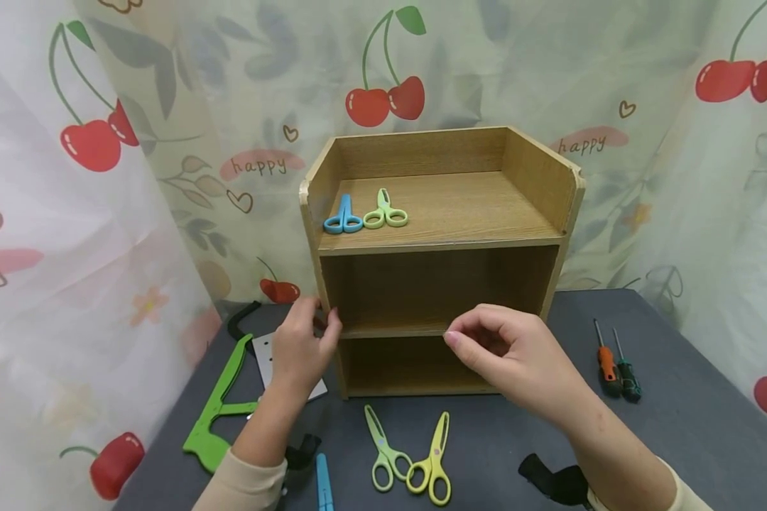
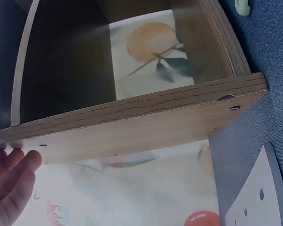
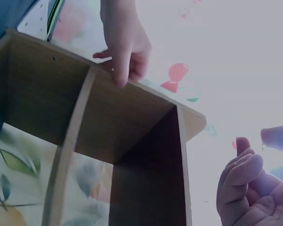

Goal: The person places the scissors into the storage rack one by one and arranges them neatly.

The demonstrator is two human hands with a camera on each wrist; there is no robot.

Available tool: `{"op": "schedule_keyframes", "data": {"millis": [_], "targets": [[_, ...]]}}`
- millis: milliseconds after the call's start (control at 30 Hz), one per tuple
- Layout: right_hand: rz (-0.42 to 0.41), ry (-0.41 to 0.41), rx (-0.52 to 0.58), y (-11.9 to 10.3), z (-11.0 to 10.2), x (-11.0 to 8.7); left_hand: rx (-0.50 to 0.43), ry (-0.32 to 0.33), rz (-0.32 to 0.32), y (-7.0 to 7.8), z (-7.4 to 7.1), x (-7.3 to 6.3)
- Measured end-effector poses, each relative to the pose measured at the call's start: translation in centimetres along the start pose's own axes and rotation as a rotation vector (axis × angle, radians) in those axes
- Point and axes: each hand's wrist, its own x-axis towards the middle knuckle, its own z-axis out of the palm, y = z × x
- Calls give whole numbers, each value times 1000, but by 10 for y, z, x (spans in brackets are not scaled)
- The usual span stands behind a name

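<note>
Head view: brown wooden shelf (image 1: 447,248) faces grey table's (image 1: 486,440) near edge, boards (image 1: 390,331) crosswise; left hand (image 1: 302,344) pinches it, right hand (image 1: 518,351) curls loosely.

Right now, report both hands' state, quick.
Left hand: closed, pinching the wooden shelf's left side panel.
Right hand: open, loosely curled, holding nothing visible.

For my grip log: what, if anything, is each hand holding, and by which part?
The left hand pinches the wooden shelf by its left side panel's front edge; the right hand holds nothing visible.
</note>
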Motion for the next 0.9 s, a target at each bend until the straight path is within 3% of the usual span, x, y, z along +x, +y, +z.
{"op": "schedule_keyframes", "data": {"millis": [467,900], "targets": [[3,-114,79,26,24,-25,-3,17,15,-3,4,1],[100,-189,121,48,41,-32,-14,37,21,-1,5,-2]]}}
